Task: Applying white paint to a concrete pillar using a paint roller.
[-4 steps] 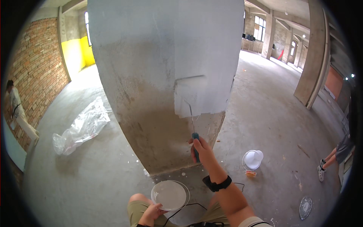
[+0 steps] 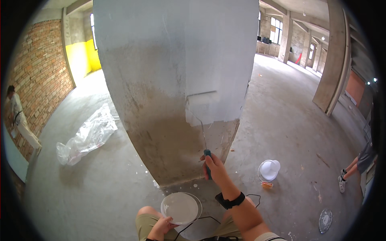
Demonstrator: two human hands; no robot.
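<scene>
From the head camera, my right hand (image 2: 216, 166) grips the teal handle of a paint roller (image 2: 207, 154) in front of a broad concrete pillar (image 2: 140, 64). The roller's slim head, slightly blurred, lies nearly level against the pillar's face, inside a pale coated area (image 2: 217, 56) that ends in a ragged lower edge above bare brown-grey concrete. A black band (image 2: 230, 200) circles my right wrist. Below, my left hand (image 2: 163, 225) is closed on the near left rim of a round white bucket (image 2: 162, 207) between my knees, its contents pale grey, its wire handle leaning to the right. On the concrete floor (image 2: 281, 132), a crumpled clear plastic sheet (image 2: 90, 134) lies left of the pillar; to the right stands a smaller white pail (image 2: 265, 170), just beside an orange block (image 2: 267, 185). A person (image 2: 20, 116) stands at far left near a brick wall (image 2: 44, 68).
</scene>
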